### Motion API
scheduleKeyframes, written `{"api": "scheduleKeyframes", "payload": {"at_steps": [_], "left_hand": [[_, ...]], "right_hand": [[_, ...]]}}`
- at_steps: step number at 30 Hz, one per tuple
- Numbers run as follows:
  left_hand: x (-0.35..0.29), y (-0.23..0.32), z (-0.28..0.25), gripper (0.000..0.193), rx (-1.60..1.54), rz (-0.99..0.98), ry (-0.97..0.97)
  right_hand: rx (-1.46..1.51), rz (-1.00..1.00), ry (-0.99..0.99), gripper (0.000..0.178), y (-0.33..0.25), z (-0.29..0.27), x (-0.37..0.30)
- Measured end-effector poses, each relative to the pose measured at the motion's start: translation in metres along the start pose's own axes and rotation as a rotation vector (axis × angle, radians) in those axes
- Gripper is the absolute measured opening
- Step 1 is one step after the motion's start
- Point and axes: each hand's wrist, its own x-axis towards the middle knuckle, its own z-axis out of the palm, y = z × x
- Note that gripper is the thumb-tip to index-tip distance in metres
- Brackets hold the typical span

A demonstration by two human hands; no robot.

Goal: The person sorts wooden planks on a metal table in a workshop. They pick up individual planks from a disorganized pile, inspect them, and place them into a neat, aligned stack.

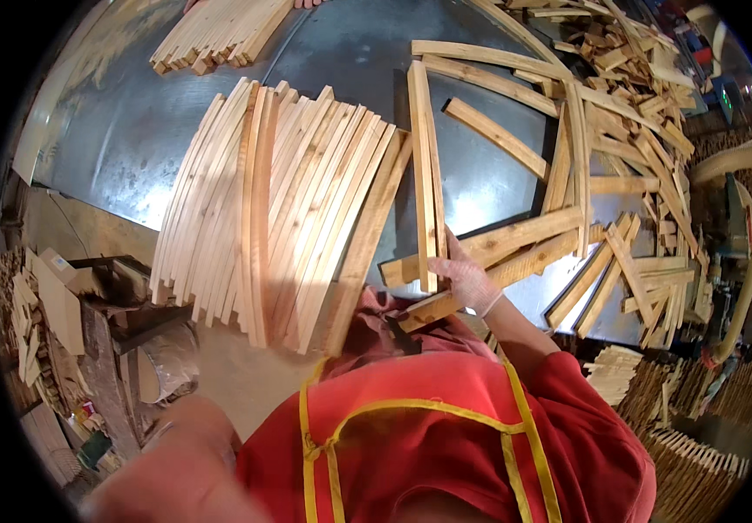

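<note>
My right hand, in a pale glove, is closed around the near end of a pair of wooden strips. They stretch away from me over the metal table. My left arm is bent and blurred at the lower left; I cannot make out its fingers or anything in them. Left of the held strips lies a row of pale wooden strips side by side, with one darker strip across the top. Loose wooden strips lie crossed just right of my right hand.
A jumbled heap of wood pieces covers the far right. Another person's hand is beside a second stack of strips at the far left. Scrap wood and a carton stand at left. A curved hose hangs at right.
</note>
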Motion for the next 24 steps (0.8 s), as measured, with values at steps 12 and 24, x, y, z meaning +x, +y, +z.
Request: {"api": "scheduleKeyframes", "payload": {"at_steps": [12,24], "left_hand": [[-0.330,0.133,0.030,0.045,-0.361,-0.292,-1.284],[-0.299,0.115,0.070,0.073,0.060,-0.802,-1.402]], "right_hand": [[-0.110,-0.009,0.203,0.101,0.018,0.020,-0.005],[-1.058,-0.196,-0.262,0.054,0.043,0.097,-0.038]]}}
